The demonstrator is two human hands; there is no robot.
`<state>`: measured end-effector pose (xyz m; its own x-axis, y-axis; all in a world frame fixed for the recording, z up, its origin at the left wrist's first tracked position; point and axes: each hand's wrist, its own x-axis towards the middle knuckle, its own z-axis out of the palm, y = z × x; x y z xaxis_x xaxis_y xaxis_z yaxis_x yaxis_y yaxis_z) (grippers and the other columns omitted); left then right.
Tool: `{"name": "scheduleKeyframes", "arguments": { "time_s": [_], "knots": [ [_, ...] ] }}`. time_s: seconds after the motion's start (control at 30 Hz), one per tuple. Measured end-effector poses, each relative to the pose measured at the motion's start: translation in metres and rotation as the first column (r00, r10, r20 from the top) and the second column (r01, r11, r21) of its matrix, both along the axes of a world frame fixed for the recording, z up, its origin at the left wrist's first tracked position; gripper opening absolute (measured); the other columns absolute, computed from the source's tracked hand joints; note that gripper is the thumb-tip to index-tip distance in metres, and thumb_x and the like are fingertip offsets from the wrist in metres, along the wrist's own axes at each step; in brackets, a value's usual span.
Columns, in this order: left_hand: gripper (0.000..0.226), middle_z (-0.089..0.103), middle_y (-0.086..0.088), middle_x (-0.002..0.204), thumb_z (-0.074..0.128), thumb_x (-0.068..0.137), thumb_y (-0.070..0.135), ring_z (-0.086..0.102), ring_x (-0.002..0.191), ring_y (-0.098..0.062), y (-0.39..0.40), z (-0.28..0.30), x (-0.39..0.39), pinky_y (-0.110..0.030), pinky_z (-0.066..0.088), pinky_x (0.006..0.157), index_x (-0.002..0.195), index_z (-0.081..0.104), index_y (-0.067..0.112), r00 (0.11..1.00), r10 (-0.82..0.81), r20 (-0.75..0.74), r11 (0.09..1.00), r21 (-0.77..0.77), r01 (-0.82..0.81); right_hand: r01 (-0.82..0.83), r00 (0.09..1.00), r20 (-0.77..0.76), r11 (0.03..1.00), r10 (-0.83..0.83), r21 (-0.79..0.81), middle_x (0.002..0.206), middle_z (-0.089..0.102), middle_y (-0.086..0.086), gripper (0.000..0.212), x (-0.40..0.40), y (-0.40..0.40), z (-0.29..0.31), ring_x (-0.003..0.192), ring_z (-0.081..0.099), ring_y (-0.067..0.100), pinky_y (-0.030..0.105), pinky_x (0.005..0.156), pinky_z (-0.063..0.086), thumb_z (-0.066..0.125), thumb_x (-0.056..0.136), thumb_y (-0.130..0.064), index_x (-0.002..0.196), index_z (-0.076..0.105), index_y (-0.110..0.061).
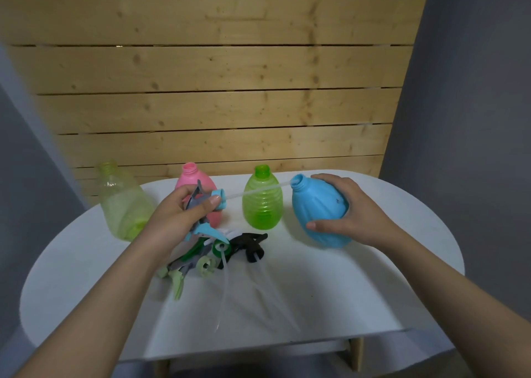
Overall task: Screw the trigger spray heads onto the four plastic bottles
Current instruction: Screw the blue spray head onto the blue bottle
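Four open bottles stand on the white table (359,291): pale yellow-green (123,205) at left, pink (198,185), bright green (262,202) and blue (319,213). My right hand (344,213) grips the blue bottle, tilted with its neck toward the left. My left hand (175,213) holds a blue and grey trigger spray head (212,199) sideways. Its clear dip tube (258,189) reaches across to the blue bottle's mouth. Three more spray heads lie in a pile below my left hand: dark green (219,248), black (250,247) and light green (184,274).
Clear tubes (227,285) from the loose spray heads trail over the table toward its front edge. A wooden slat wall (218,90) stands right behind the bottles. Grey walls flank both sides.
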<state>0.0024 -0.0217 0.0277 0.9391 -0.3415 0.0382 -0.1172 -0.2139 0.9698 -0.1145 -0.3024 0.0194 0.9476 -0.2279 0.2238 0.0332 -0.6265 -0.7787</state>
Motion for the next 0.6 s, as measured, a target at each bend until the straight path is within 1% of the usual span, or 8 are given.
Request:
{"name": "scheduleKeyframes", "arguments": {
  "time_s": [0.1, 0.2, 0.27, 0.33, 0.4, 0.47, 0.53, 0.6],
  "knots": [
    [0.027, 0.065, -0.002, 0.082, 0.067, 0.082, 0.029, 0.058, 0.051, 0.003, 0.0, -0.001, 0.001, -0.01, 0.044, 0.048, 0.105, 0.064, 0.017, 1.0, 0.008, 0.027, 1.0, 0.019, -0.008, 0.006, 1.0, -0.006, 0.998, -0.006, -0.059, 0.122, 0.045, -0.006, 0.081, 0.001, 0.0, 0.0, 0.104, 0.046, 0.001, 0.005, 0.08, 0.033, 0.087, 0.059, -0.033, 0.128, 0.045, -0.042],
    [0.026, 0.065, 0.0, 0.085, 0.069, 0.081, 0.027, 0.059, 0.051, 0.003, 0.001, 0.0, 0.001, -0.01, 0.045, 0.048, 0.105, 0.064, 0.02, 0.999, 0.002, 0.034, 1.0, 0.019, -0.003, -0.017, 1.0, -0.006, 0.993, 0.017, -0.115, 0.121, 0.044, -0.006, 0.083, 0.002, 0.002, 0.0, 0.108, 0.044, 0.008, 0.008, 0.083, 0.032, 0.086, 0.057, -0.035, 0.127, 0.043, -0.046],
    [0.026, 0.064, 0.004, 0.086, 0.071, 0.078, 0.025, 0.059, 0.052, 0.005, 0.003, 0.002, 0.002, -0.009, 0.044, 0.048, 0.103, 0.064, 0.023, 0.999, -0.002, 0.051, 1.0, 0.02, 0.001, -0.022, 1.0, -0.012, 0.984, 0.02, -0.176, 0.119, 0.043, -0.006, 0.085, 0.003, 0.003, 0.0, 0.109, 0.041, 0.009, 0.015, 0.087, 0.033, 0.086, 0.056, -0.038, 0.128, 0.042, -0.047],
    [0.025, 0.065, 0.008, 0.089, 0.075, 0.075, 0.023, 0.061, 0.058, 0.008, 0.005, 0.004, 0.002, -0.007, 0.044, 0.05, 0.098, 0.066, 0.029, 0.996, -0.02, 0.082, 0.999, 0.028, 0.017, -0.042, 0.999, -0.042, 0.96, 0.032, -0.275, 0.117, 0.042, -0.005, 0.09, 0.004, 0.004, 0.0, 0.11, 0.038, 0.01, 0.02, 0.092, 0.03, 0.086, 0.054, -0.04, 0.133, 0.043, -0.044],
    [0.027, 0.066, 0.012, 0.096, 0.077, 0.072, 0.025, 0.063, 0.068, 0.009, 0.005, 0.006, 0.001, -0.007, 0.046, 0.054, 0.095, 0.067, 0.035, 0.992, -0.07, 0.106, 0.997, 0.051, 0.065, -0.087, 0.994, -0.088, 0.947, 0.063, -0.31, 0.116, 0.043, -0.006, 0.092, 0.006, 0.009, -0.001, 0.109, 0.039, 0.01, 0.02, 0.091, 0.03, 0.085, 0.054, -0.043, 0.135, 0.042, -0.042],
    [0.032, 0.065, 0.01, 0.104, 0.078, 0.07, 0.029, 0.065, 0.078, 0.003, 0.002, 0.006, -0.003, -0.011, 0.05, 0.06, 0.098, 0.067, 0.037, 0.984, -0.138, 0.111, 0.987, 0.094, 0.128, -0.138, 0.986, -0.132, 0.941, 0.101, -0.308, 0.116, 0.048, -0.008, 0.091, 0.008, 0.016, -0.002, 0.107, 0.044, 0.009, 0.019, 0.088, 0.033, 0.085, 0.052, -0.047, 0.133, 0.044, -0.042],
    [0.037, 0.064, 0.01, 0.108, 0.078, 0.069, 0.031, 0.065, 0.086, -0.004, -0.004, 0.005, -0.008, -0.014, 0.053, 0.067, 0.103, 0.065, 0.037, 0.971, -0.21, 0.114, 0.97, 0.148, 0.192, -0.175, 0.977, -0.168, 0.945, 0.132, -0.275, 0.116, 0.054, -0.012, 0.085, 0.009, 0.024, 0.0, 0.103, 0.05, 0.007, 0.017, 0.081, 0.039, 0.083, 0.049, -0.051, 0.126, 0.046, -0.044],
    [0.039, 0.064, 0.015, 0.103, 0.078, 0.07, 0.032, 0.064, 0.088, -0.003, -0.011, 0.003, -0.014, -0.012, 0.051, 0.07, 0.106, 0.063, 0.037, 0.952, -0.283, 0.115, 0.949, 0.181, 0.26, -0.208, 0.965, -0.202, 0.956, 0.166, -0.207, 0.114, 0.058, -0.017, 0.076, 0.01, 0.032, 0.003, 0.099, 0.056, 0.004, 0.017, 0.076, 0.046, 0.08, 0.047, -0.055, 0.115, 0.047, -0.048]
  ]
}}
